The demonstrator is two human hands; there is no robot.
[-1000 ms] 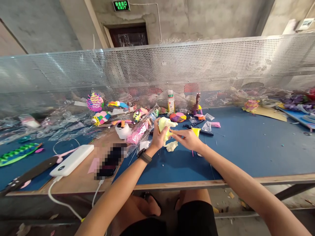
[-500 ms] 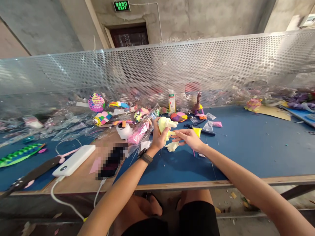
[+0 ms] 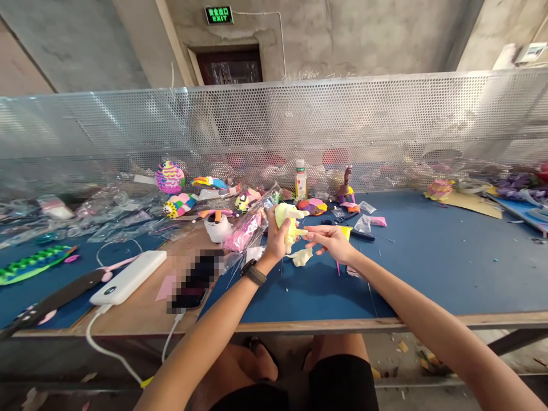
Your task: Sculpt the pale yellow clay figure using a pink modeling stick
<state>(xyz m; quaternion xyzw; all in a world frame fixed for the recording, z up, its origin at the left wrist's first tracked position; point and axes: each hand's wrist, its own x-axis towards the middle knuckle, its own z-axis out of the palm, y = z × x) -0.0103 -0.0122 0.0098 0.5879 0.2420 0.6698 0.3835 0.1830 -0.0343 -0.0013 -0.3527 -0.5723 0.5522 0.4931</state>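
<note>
My left hand [image 3: 277, 235] is wrapped round a pale yellow clay figure [image 3: 287, 214], with stubby projections pointing right. Thumb and fingers of my right hand [image 3: 331, 240] pinch the tip of the figure's lower projection [image 3: 302, 232]. Under the figure, a loose lump of pale yellow clay [image 3: 301, 257] lies on the blue table mat. A bright yellow packet [image 3: 345, 232] sits just behind my right hand, and a thin pink stick [image 3: 338, 268] shows beneath it.
Several coloured clay models, such as a round striped one [image 3: 170, 177], stand along the perforated metal screen [image 3: 363, 125]. A bottle [image 3: 300, 180] is behind my hands. A white power bank [image 3: 128, 278] and a phone [image 3: 197, 279] with cables lie at left.
Both hands stay at the figure, and my right fingers remain on its lower projection. The view has shifted slightly; nothing on the table has visibly moved.
</note>
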